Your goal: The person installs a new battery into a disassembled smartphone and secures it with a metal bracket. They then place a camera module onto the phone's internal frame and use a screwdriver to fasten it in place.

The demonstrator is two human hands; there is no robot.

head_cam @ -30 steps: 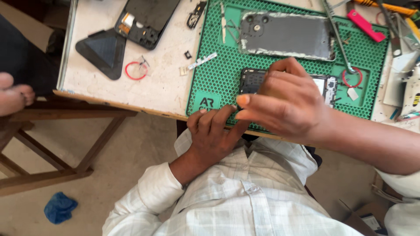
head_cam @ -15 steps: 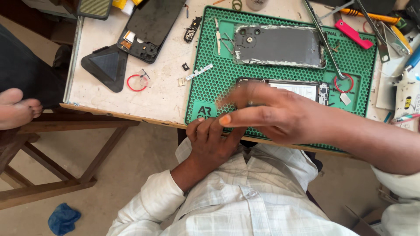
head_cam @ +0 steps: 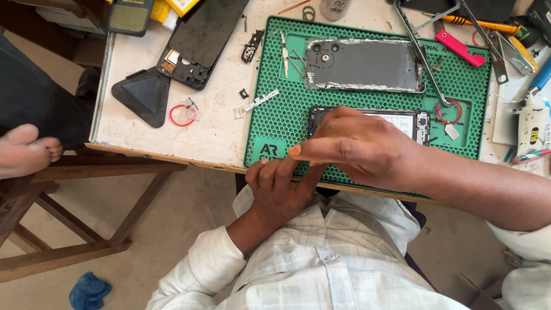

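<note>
An opened phone (head_cam: 402, 120) lies on a green honeycomb work mat (head_cam: 275, 109), its inner parts showing. My right hand (head_cam: 361, 149) rests flat over the phone's left half, fingers stretched out towards the left and hiding that part. Just below it, my left hand (head_cam: 281, 189) sits at the mat's near edge with its fingers spread on the table rim; nothing shows in it. A grey phone back panel (head_cam: 361, 66) lies higher on the mat.
Long tweezers (head_cam: 422, 51), a pink pry tool (head_cam: 459, 49) and a red ring (head_cam: 447, 111) lie at the mat's right. Left of the mat are a black phone frame (head_cam: 201, 40), a black triangular piece (head_cam: 143, 95) and another red ring (head_cam: 181, 115). Another person's bare foot (head_cam: 26, 152) is at far left.
My right hand has flattened and stretched its fingers leftward over the phone. The view has tipped so the table sits lower in frame. My left hand stays at the mat's edge.
</note>
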